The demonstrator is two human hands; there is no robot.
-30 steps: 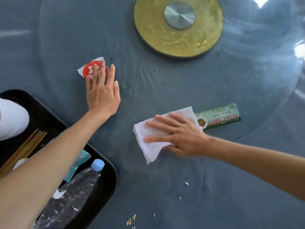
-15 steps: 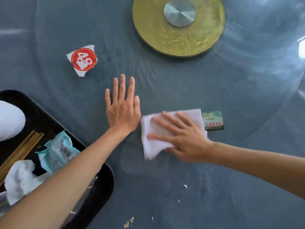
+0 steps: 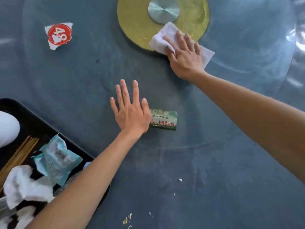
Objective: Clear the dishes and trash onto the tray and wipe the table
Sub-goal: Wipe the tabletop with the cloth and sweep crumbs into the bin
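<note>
My right hand (image 3: pixel 185 53) presses a white cloth (image 3: pixel 162 38) flat against the near edge of the gold turntable base (image 3: pixel 135 20) at the top centre. My left hand (image 3: pixel 130 111) lies flat and spread on the glass-covered blue table (image 3: pixel 214 162), its edge touching a green printed card (image 3: pixel 165 120). A torn red-and-white "48" label (image 3: pixel 59 34) lies at the upper left. The black tray (image 3: pixel 38 123) at the lower left holds chopsticks (image 3: pixel 18 154), a teal wrapper (image 3: pixel 56 161), crumpled white tissue (image 3: pixel 24 185) and a white dish (image 3: pixel 7 128).
Small crumbs (image 3: pixel 127 220) and white specks (image 3: pixel 180 179) dot the table near the bottom centre. A silver disc (image 3: pixel 163 9) sits in the middle of the gold base. Glare marks the glass at the right edge.
My right hand slid the cloth from the table's middle up onto the gold base. My left hand left the red label and now rests flat beside the green card.
</note>
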